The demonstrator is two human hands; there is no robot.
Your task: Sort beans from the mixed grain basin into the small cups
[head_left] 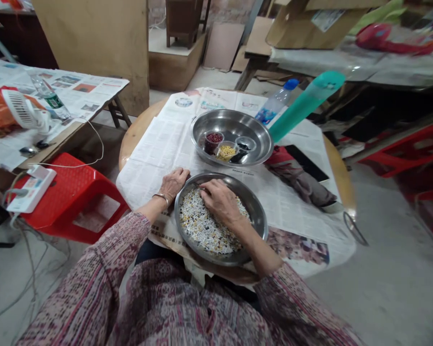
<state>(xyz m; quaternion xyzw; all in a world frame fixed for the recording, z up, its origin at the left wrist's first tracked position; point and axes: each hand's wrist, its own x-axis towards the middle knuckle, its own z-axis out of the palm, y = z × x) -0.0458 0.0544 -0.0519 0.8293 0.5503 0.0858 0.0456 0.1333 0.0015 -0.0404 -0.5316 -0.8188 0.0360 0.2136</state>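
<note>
A steel basin [263, 218] in front of me holds a mix of white grains [202, 221] with yellow and dark beans among them. My right hand [220, 201] reaches into it, fingers bent down and together at the grains; their tips are partly hidden. Just outside the basin's upper left rim rests my left hand [175, 183], its fingers curled and their undersides out of sight. Behind stands a second steel basin [252, 120] with three small clear cups: red beans [214, 139], yellow beans [226, 152] and dark beans [242, 145].
Newspaper [155, 144] covers the round table. Toward the back right are a blue-capped bottle [276, 103] and a long green object [306, 105]. A dark cloth [299, 180] and a black flat object [306, 162] lie right. A red stool [72, 197] carries a power strip [32, 187].
</note>
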